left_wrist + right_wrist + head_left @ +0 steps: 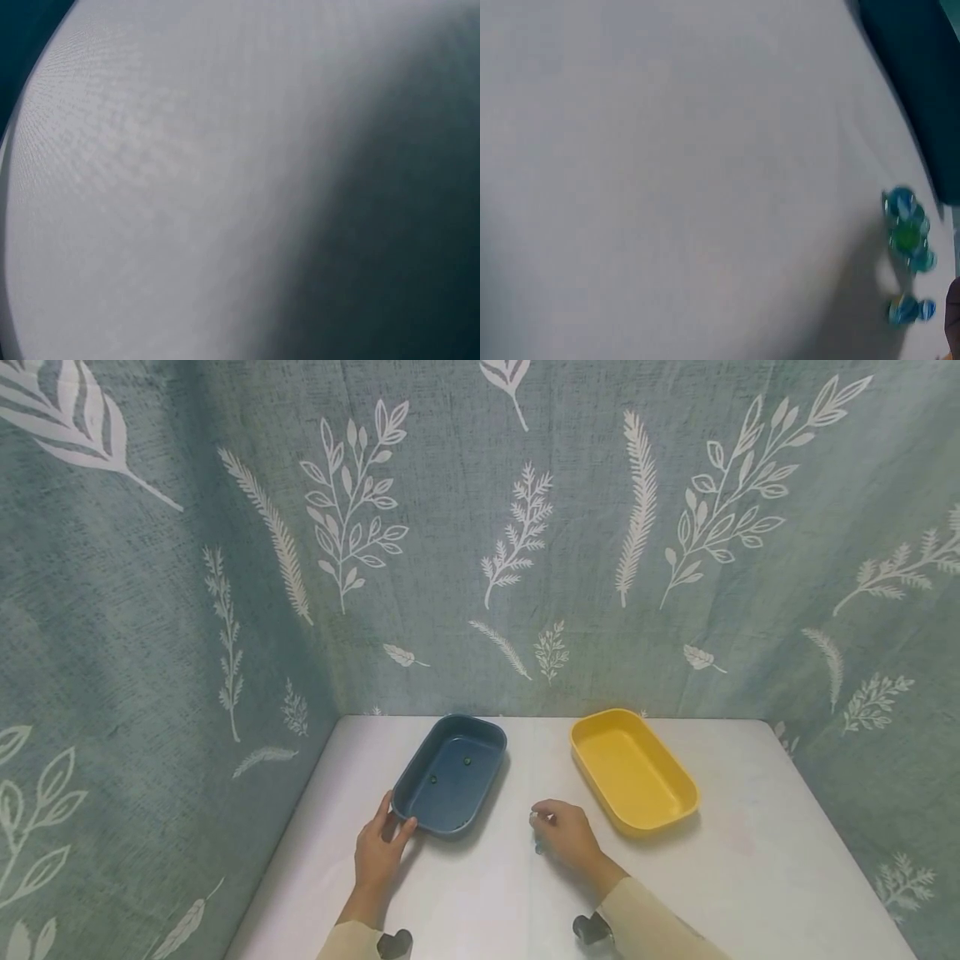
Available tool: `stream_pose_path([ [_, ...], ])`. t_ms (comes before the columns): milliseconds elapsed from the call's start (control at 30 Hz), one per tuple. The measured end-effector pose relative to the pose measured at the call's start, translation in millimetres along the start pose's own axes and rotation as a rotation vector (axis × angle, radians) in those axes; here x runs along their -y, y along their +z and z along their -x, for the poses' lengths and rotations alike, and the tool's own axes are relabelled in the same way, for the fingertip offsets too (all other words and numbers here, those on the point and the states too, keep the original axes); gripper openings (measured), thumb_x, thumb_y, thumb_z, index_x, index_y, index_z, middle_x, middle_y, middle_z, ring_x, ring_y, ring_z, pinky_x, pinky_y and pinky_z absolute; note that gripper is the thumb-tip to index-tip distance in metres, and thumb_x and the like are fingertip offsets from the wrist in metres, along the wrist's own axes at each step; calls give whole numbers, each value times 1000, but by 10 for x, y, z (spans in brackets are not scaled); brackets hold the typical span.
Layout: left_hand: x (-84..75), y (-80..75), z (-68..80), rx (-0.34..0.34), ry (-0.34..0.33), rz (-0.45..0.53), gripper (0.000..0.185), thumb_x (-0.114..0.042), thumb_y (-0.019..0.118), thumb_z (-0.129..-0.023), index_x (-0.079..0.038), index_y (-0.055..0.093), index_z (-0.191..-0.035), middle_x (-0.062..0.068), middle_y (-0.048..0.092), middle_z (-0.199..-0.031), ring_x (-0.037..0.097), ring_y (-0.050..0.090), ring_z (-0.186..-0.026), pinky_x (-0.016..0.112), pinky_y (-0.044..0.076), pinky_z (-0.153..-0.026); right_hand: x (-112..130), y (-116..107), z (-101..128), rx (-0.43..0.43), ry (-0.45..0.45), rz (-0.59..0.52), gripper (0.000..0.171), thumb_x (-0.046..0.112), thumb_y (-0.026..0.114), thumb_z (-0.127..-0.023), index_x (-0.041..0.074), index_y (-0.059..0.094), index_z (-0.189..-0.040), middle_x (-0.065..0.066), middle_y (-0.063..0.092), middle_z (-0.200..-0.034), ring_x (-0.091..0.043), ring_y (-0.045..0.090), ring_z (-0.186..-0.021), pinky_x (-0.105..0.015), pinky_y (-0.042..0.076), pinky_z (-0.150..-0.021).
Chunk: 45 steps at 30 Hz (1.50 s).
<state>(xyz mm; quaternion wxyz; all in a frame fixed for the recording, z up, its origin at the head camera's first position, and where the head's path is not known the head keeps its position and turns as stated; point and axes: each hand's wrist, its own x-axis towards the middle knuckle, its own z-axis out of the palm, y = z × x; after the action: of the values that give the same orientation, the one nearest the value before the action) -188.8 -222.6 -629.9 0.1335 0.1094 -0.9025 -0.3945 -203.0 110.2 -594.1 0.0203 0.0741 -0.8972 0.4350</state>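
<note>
Glass marbles (pixel 907 229) are seen clustered on the white table (pixel 712 877), just beside the blue tray (pixel 450 774) and under the right hand (pixel 566 835). Judged small, hard, smooth, prone to rolling; best pinched singly w/ fingertips. Two more (pixel 450 770) lie inside the blue tray. R fingers are curled; whether anything is pinched can't be told. Left hand (pixel 381 852) grips the blue tray's near corner. Yellow tray (pixel 632 772) is apart. No labels/writing visible.

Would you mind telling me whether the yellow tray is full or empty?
Empty: the head view shows the yellow tray with a bare floor, while the blue tray holds two small marbles.
</note>
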Motion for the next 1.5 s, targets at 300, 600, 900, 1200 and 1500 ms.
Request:
stream_pose_path([
  [300, 10, 6, -11, 24, -10, 11, 72, -59, 59, -78, -44, 25, -139, 5, 42, -141, 36, 38, -126, 60, 26, -101, 183, 125, -42, 31, -108, 0, 21, 24, 62, -85, 11, 66, -101, 3, 67, -87, -1, 54, -57, -17, 46, -51],
  [600, -18, -4, -2, 8, 3, 17, 72, -58, 60, -77, -42, 26, -140, 7, 42, -141, 37, 39, -125, 60, 28, -100, 371, 251, -94, 46, -116, 34, 19, 25, 65, -82, 17, 67, -98, 7, 68, -85, 0, 53, -63, -20, 45, -57],
  [900, 4, -10, -2, 10, -10, 33, 72, -59, 60, -77, -45, 26, -138, 6, 42, -140, 36, 38, -126, 61, 26, -100, 478, 421, -135, 169, -35, 34, 22, 30, 64, -82, 20, 66, -102, 13, 64, -86, -1, 52, -64, -18, 44, -53],
  [1200, 9, -13, 1, 20, -9, 21, 72, -62, 57, -77, -45, 25, -139, 8, 42, -140, 38, 38, -125, 62, 28, -99, 629, 493, -169, 192, -75, 30, 18, 28, 64, -82, 22, 66, -100, 12, 64, -86, -1, 52, -65, -17, 44, -53],
  [1500, 18, 10, -15, 8, 18, 44, 73, -59, 59, -77, -40, 28, -140, 9, 45, -138, 38, 41, -122, 59, 29, -99, 775, 556, -159, 188, -129, 48, 23, 33, 62, -84, 20, 65, -102, 15, 61, -85, 2, 52, -73, -16, 47, -63],
])
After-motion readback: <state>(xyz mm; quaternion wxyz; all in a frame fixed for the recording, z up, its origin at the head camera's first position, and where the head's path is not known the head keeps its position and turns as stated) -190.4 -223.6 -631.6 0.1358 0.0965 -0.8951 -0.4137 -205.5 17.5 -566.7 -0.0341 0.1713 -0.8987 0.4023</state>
